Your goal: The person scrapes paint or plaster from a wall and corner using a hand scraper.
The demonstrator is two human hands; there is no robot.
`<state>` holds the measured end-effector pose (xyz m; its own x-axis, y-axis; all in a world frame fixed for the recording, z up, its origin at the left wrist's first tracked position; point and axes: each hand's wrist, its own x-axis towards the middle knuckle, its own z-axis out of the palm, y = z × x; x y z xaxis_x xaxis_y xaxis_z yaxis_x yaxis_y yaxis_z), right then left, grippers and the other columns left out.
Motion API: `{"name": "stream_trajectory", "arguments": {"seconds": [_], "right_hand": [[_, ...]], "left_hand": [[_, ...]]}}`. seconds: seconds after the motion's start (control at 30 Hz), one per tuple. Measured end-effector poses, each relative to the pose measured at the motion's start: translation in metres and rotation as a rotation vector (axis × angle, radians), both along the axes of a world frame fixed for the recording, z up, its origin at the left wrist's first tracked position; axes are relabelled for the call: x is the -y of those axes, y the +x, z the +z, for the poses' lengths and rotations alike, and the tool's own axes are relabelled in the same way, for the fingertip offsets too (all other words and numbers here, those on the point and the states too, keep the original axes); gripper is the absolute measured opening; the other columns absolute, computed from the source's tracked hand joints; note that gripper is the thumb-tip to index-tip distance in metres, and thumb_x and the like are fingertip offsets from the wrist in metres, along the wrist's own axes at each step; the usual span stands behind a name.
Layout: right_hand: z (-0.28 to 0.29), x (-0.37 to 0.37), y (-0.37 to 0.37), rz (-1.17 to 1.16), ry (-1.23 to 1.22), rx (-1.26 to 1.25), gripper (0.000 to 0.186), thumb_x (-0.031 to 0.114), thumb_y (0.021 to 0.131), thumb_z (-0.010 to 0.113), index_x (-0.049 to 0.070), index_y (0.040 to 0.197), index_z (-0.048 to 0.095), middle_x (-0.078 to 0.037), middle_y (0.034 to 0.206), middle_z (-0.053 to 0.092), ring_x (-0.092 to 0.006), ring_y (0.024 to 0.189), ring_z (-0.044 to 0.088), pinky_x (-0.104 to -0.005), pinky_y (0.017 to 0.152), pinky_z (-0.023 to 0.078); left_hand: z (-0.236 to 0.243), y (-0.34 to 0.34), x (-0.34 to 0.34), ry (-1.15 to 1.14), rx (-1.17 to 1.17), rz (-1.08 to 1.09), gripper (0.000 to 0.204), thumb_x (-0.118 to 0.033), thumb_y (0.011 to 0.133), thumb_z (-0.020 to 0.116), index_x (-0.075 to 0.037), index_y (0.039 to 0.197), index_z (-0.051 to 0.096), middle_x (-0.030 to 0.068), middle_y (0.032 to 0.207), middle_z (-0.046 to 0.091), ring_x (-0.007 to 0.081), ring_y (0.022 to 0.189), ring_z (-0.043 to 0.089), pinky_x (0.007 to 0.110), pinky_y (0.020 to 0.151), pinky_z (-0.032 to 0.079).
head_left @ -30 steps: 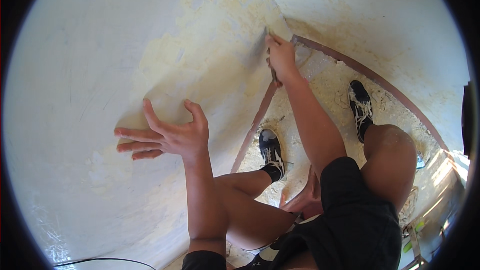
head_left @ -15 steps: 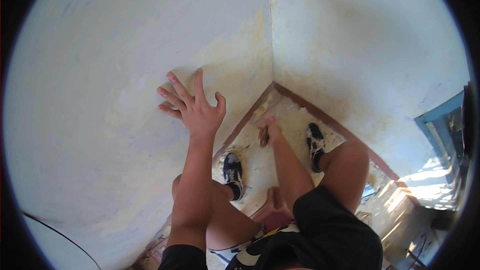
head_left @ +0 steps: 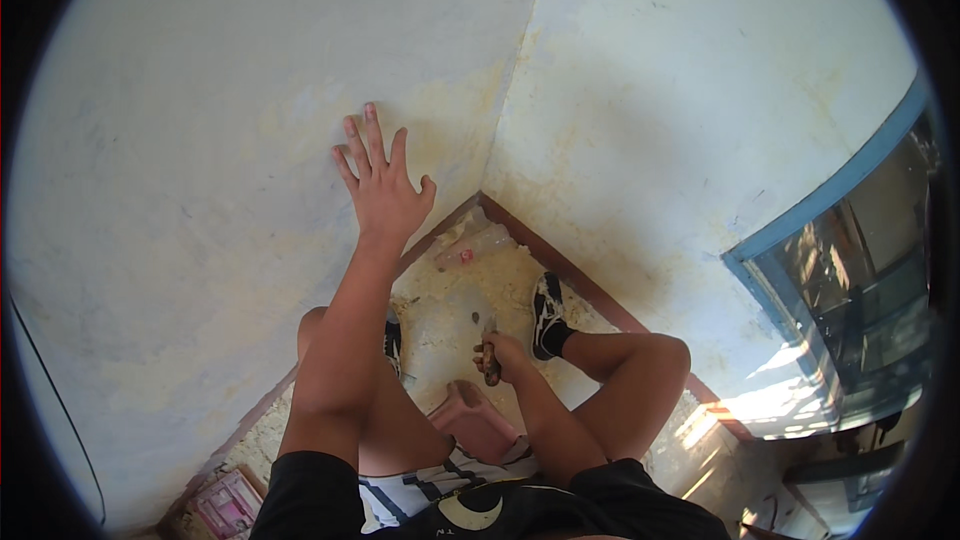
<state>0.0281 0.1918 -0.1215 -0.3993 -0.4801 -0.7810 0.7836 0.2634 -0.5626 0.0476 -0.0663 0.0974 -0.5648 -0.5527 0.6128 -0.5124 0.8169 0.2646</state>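
My left hand [head_left: 388, 202] is spread with its fingertips against the off-white wall [head_left: 230, 240] on the left. Its thumb points out toward the corner. Low over the floor, between my legs, my right hand [head_left: 506, 356] is closed around the dark handle of a scraper [head_left: 490, 368]. A short pale blade seems to stick out past the fist, but its shape is too small to make out fully. Yellowish flakes [head_left: 510, 278] lie scattered on the floor around there. In the corner lies a clear plastic bottle [head_left: 472, 246] on its side.
I sit on a pink plastic stool [head_left: 478, 428], my shoes on both sides of it. A reddish-brown skirting [head_left: 590, 300] runs along both walls. On the right is a blue-framed window [head_left: 830, 210]. A pink object [head_left: 228, 508] lies at lower left, near a black cable [head_left: 52, 380].
The view has turned toward the right, bringing more of the window in. My right hand has drawn back from the corner toward the stool. My left hand stays spread at the wall.
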Motion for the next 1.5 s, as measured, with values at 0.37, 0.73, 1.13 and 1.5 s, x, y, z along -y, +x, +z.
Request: {"name": "stream_trajectory", "arguments": {"seconds": [0.37, 0.73, 1.13, 1.5], "right_hand": [[0.088, -0.042, -0.003, -0.048, -0.034, -0.196, 0.023, 0.011, 0.092, 0.050, -0.001, 0.110, 0.046, -0.015, 0.094, 0.058, -0.0244, 0.069, 0.061, -0.0369, 0.059, 0.054], [0.191, 0.005, -0.079, 0.356, -0.108, -0.694, 0.017, 0.017, 0.094, 0.051, 0.003, 0.104, 0.049, -0.007, 0.075, 0.055, -0.0141, 0.054, 0.056, -0.0281, 0.047, 0.045], [0.220, 0.150, -0.212, -0.130, -0.260, -1.085, 0.022, 0.026, 0.096, 0.049, 0.004, 0.098, 0.050, -0.007, 0.074, 0.057, -0.0119, 0.055, 0.054, -0.0265, 0.049, 0.046], [0.228, 0.260, -0.268, -0.465, -0.125, -1.326, 0.030, 0.025, 0.093, 0.050, -0.002, 0.082, 0.051, -0.013, 0.064, 0.057, -0.0198, 0.044, 0.053, -0.0343, 0.045, 0.045]], "left_hand": [[-0.004, 0.001, -0.008, 0.064, -0.015, -0.005, 0.066, -0.028, 0.071, 0.067, -0.007, 0.131, 0.047, 0.0161, 0.156, 0.002, 0.0388, 0.143, -0.007, 0.061, 0.111, 0.002], [-0.002, -0.003, -0.008, 0.108, 0.008, -0.014, 0.070, -0.028, 0.071, 0.068, -0.007, 0.133, 0.044, 0.0206, 0.155, -0.001, 0.0419, 0.141, -0.010, 0.063, 0.109, 0.000], [0.000, -0.018, -0.008, 0.176, 0.042, 0.030, 0.080, -0.030, 0.074, 0.066, -0.006, 0.142, 0.029, 0.0271, 0.152, -0.010, 0.0491, 0.137, -0.018, 0.066, 0.106, -0.004], [-0.038, -0.045, 0.017, 0.116, 0.007, 0.129, 0.083, -0.034, 0.075, 0.065, -0.018, 0.145, 0.023, 0.0298, 0.149, -0.015, 0.0603, 0.128, -0.025, 0.077, 0.094, -0.008]]}}
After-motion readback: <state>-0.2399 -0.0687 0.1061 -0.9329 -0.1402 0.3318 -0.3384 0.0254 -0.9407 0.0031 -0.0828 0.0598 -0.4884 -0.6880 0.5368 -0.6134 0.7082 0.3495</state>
